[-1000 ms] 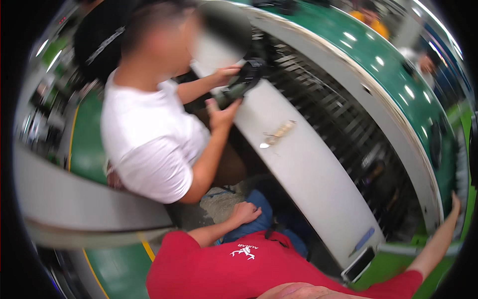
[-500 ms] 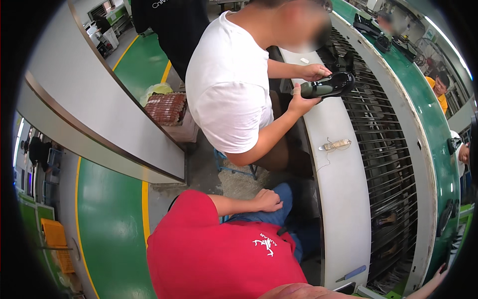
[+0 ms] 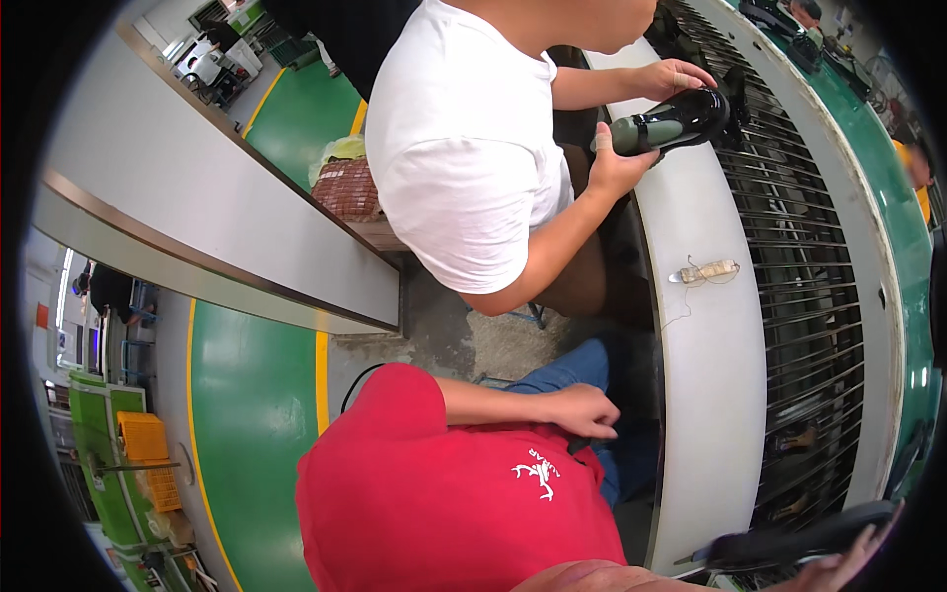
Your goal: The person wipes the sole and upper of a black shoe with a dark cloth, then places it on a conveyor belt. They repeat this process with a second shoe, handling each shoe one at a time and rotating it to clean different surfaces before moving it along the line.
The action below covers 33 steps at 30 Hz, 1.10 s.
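My left hand rests on my jeans at the lap, its fingers loosely curled with no object visible in them. At the lower right, my right hand grips a dark shoe, slightly blurred, over the near end of the white ledge and the rack of bars. Its fingers lie along the shoe's right part; part of the hand is hidden. Ahead, a person in a white shirt holds a glossy black shoe on a grey-green last with both hands.
A tape-wrapped tool with loose thread lies on the white ledge. Beyond are a rack of dark bars and a green belt. A pillar stands to the left, with a red-brown bundle behind it.
My right hand has brought the dark shoe from the green belt side to above the ledge. The view has shifted. My left hand stays on my lap.
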{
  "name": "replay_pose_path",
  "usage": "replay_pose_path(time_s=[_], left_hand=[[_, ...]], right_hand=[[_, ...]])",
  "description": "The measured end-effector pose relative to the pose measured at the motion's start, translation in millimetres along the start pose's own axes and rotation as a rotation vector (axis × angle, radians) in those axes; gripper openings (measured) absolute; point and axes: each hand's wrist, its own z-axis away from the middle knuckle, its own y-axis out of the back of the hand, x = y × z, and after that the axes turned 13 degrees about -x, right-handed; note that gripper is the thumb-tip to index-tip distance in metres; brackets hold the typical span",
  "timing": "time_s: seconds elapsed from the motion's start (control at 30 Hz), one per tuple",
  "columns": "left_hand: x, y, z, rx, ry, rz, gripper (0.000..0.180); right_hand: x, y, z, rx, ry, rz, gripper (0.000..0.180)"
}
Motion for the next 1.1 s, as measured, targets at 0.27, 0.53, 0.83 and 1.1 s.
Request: replay_pose_path(time_s=[0.27, 0.53, 0.83, 1.1], left_hand=[[153.0, 55.4, -99.5, 0.422, -0.665, 0.166, 0.063], [182.0, 41.7, -158.4, 0.592, -0.81, 0.148, 0.066], [178.6, 22.9, -151.2, 0.718, -0.787, 0.086, 0.048], [161.5, 1.7, -133.5, 0.668, -0.701, 0.092, 0.032]], right_hand=[[78.1, -107.2, 28.0, -0.125, -0.034, 0.086, 0.043], [130.2, -155.1, 56.8, 0.125, 0.006, 0.033, 0.035], [111.5, -185.1, 91.9, 0.3, -0.184, 0.068, 0.042], [113.3, -182.4, 128.5, 0.183, -0.236, 0.132, 0.042]])
